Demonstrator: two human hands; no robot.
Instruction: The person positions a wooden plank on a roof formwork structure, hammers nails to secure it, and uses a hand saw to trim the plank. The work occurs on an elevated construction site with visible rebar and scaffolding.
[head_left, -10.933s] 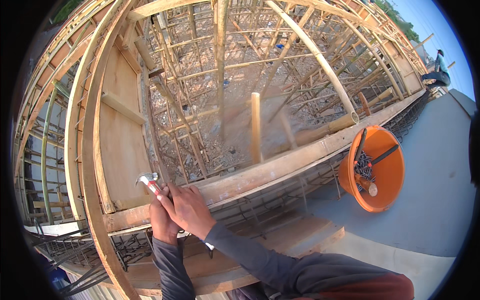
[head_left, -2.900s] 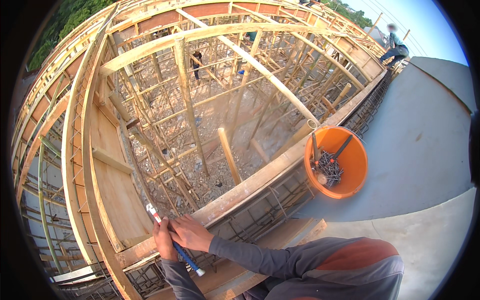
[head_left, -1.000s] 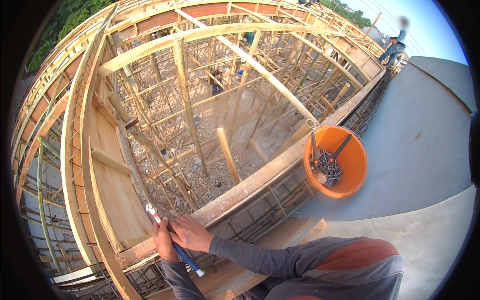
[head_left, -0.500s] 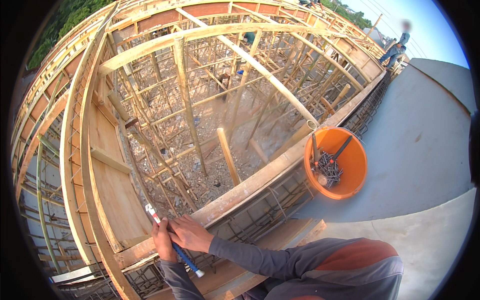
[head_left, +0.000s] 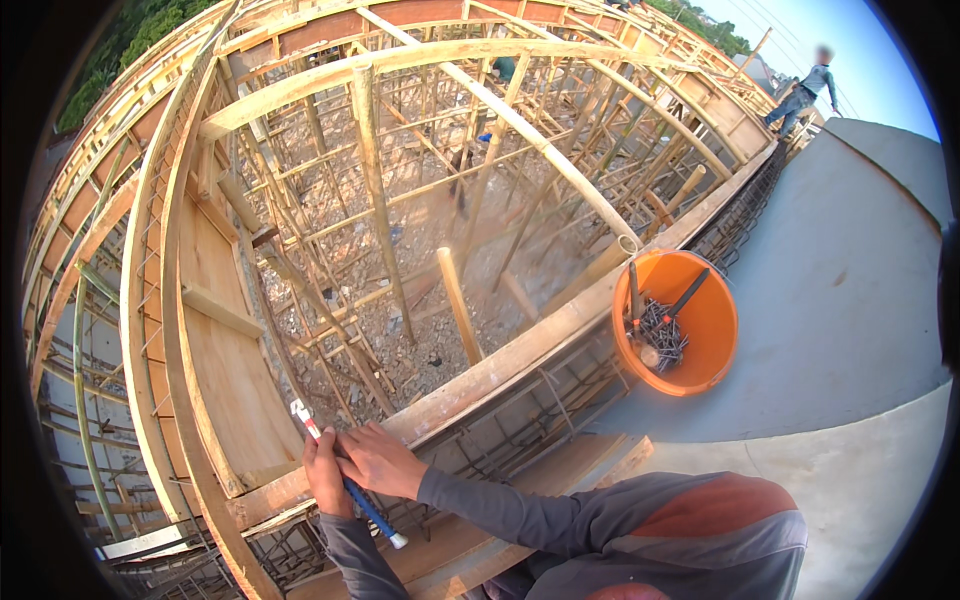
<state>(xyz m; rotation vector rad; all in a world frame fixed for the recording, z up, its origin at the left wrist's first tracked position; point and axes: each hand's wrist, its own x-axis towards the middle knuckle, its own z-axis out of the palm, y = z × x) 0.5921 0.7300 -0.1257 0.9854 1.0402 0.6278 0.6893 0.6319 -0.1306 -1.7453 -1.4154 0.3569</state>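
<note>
Both my hands meet over the near timber beam (head_left: 470, 388). My left hand (head_left: 325, 474) is closed round a hammer (head_left: 372, 513) with a blue grip, a pale butt end and a red-and-white neck; its light metal head points away from me. Pressed against the left hand, my right hand (head_left: 388, 462) has its fingers bent in beside the handle, and whatever they pinch is hidden. To the right, an orange bucket (head_left: 712, 345) stands by the beam, holding many loose nails (head_left: 668, 340) and dark-handled tools (head_left: 687, 293).
Plywood formwork (head_left: 225, 380) and long timbers frame a deep opening with wooden props (head_left: 375, 200) and rubble below. Steel bars (head_left: 560, 400) run under the beam. A grey slab (head_left: 820, 280) lies right, and a person (head_left: 806, 92) is at the far right.
My hands and the hammer have barely moved. The far person's posture has changed slightly, now more upright. The view has shifted a little.
</note>
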